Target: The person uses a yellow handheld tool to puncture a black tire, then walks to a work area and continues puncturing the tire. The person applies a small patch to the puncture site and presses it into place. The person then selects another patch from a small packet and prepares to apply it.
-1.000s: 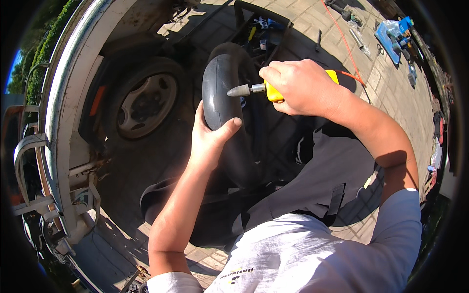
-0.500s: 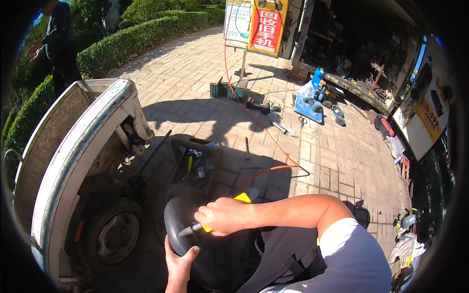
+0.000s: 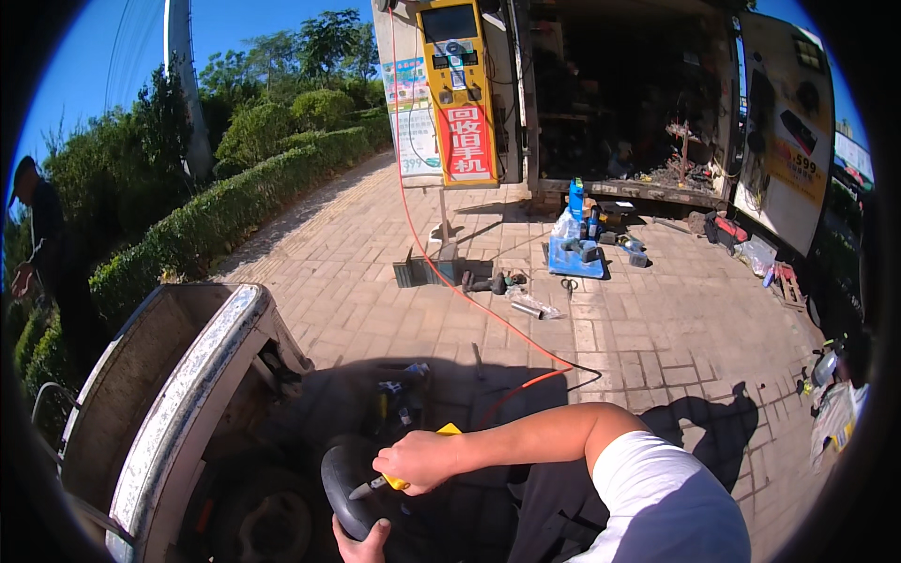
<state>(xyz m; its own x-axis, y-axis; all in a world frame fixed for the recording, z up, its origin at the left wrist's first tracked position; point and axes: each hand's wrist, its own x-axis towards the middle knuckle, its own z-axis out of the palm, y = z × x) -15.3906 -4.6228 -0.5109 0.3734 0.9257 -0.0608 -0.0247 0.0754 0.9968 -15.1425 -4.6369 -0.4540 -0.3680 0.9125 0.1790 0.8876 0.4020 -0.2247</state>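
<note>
My right hand (image 3: 418, 463) is wrapped round a yellow air grinder (image 3: 450, 430) with a grey, cone-shaped tip. That tip rests against, or very near, the rounded side of a black rubber inner tube (image 3: 349, 477). From below, my left hand (image 3: 361, 542) grips the tube's lower edge, its thumb on the near side. An orange air hose (image 3: 526, 380) runs over the paving toward the grinder; the join is hidden in shadow. Most of the tube's far part is lost in the dark.
A white three-wheeled truck bed (image 3: 192, 394) stands close on my left, its wheel (image 3: 274, 527) below. A tool box (image 3: 399, 403) lies in shadow ahead. Farther off are a blue mat (image 3: 577, 260) with power tools, a yellow kiosk (image 3: 457, 84), and a person (image 3: 47, 244) at the far left.
The view has tipped up, so things sit lower and more of the kiosk and sky shows. Both hands keep their hold, with the grinder tip still at the tube.
</note>
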